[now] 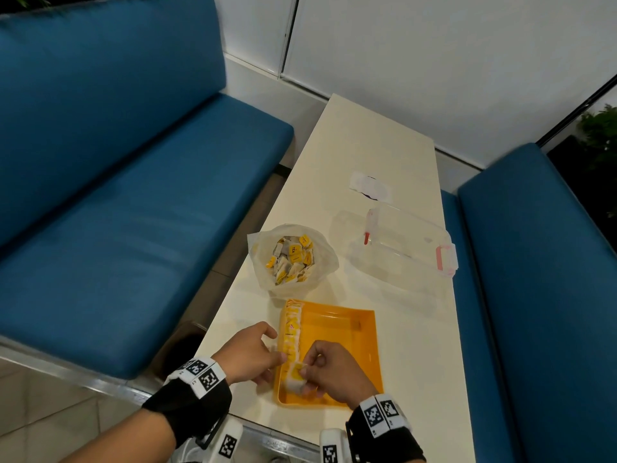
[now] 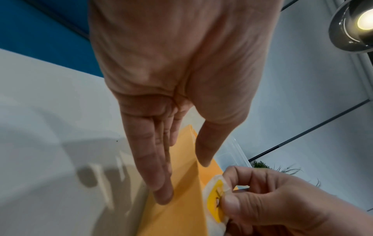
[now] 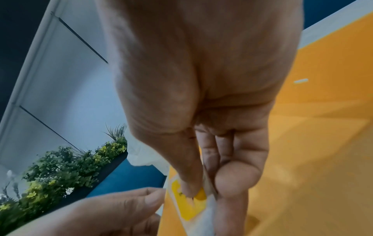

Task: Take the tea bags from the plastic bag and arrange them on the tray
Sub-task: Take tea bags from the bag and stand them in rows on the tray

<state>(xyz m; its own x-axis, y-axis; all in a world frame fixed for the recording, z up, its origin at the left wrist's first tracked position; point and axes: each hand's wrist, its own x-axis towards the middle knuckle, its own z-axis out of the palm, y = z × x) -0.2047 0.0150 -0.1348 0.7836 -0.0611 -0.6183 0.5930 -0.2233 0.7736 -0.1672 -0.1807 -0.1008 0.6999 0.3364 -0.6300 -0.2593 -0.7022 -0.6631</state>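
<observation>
- Yellow-and-white tea bags already stand in a packed row along the left wall of the tray, so the step in hand seems to be adding one more at the near end of that row.
- The left hand sits just outside the tray's left wall, fingers straight and relaxed, holding nothing; its fingertips reach down beside the wall. It would do well to steady the row there so it does not topple as the new bag goes in.
- The tea bag in play is a small white paper sachet with a yellow label, soft and crumpled at its lower edge; it is at the tray's near left corner, touching the row's end.
- The right hand pinches that bag between thumb and fingers. I judge it should set the bag upright, label facing the same way as the others, and press it snug against the row before letting go.
- The bag, open-mouthed on the surface beyond the tray, holds many more loose sachets, so the task looks far from done.
- A clear lidded box lies right of it.
</observation>
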